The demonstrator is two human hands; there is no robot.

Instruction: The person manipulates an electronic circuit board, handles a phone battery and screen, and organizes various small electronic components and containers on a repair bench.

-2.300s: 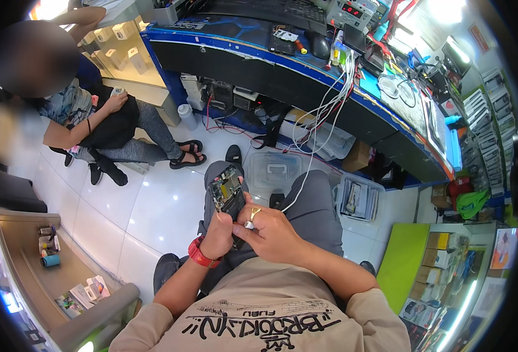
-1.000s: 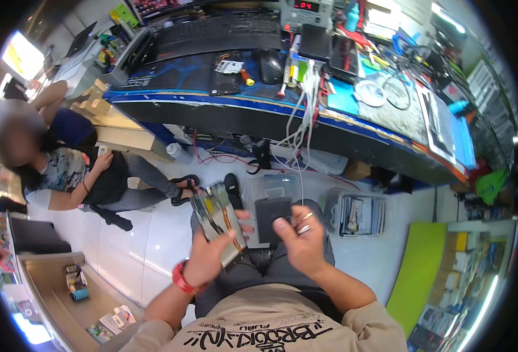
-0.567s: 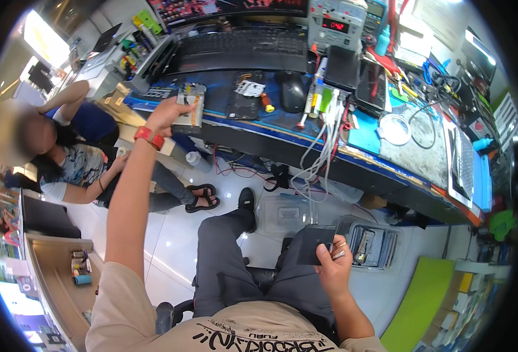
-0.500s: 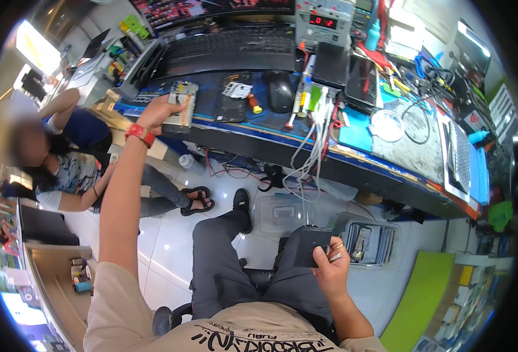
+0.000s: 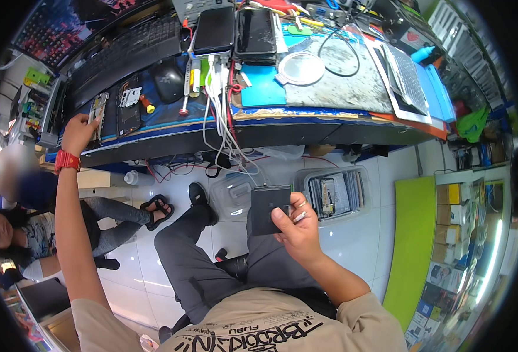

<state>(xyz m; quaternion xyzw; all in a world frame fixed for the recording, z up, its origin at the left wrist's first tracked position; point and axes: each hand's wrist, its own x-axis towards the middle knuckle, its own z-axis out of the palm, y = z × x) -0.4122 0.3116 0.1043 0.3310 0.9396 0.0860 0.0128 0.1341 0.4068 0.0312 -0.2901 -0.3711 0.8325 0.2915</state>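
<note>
Left hand (image 5: 78, 135) touching opened phone (image 5: 99, 105) on bench (image 5: 294, 138), grip unclear | right hand (image 5: 298, 233) pinching black slab (image 5: 263, 206)

Your beige shirt (image 5: 250, 298) bears bold black lettering, upside down at the bottom centre of the frame, with smaller print just above it. On the packages (image 5: 438, 273) at the lower right, you have printing too small to read; the monitor (image 5: 65, 29) at upper left shows only tiny, illegible marks.
</note>
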